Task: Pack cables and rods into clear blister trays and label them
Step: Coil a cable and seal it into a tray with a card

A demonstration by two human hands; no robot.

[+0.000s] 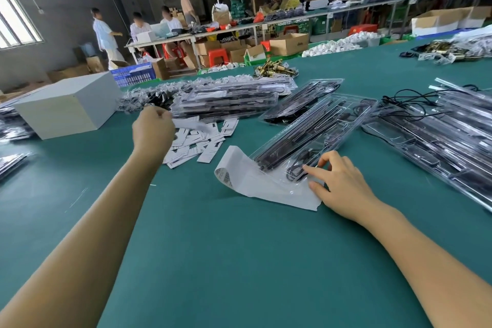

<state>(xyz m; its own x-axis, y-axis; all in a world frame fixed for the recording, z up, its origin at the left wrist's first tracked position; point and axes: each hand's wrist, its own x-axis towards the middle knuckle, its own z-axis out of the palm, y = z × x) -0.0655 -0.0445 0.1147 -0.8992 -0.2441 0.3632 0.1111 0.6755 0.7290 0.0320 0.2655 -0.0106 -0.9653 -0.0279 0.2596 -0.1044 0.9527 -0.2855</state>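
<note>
A clear blister tray (327,125) lies diagonally on the green table, with black rods and a coiled black cable inside. Under its near end lies a white paper sheet (269,189) with a barcode on its curled left edge. My right hand (338,184) rests on the tray's near end, fingers curled over its edge and thumb on the paper. My left hand (153,129) reaches out over a pile of white label cards (202,138) and pinches one white card (186,123) that sticks out to the right of it.
A stack of filled trays (229,100) lies beyond the cards, another tray (300,100) to its right. More trays and loose black cables (436,125) fill the right side. A white box (66,106) stands left. People work at benches behind.
</note>
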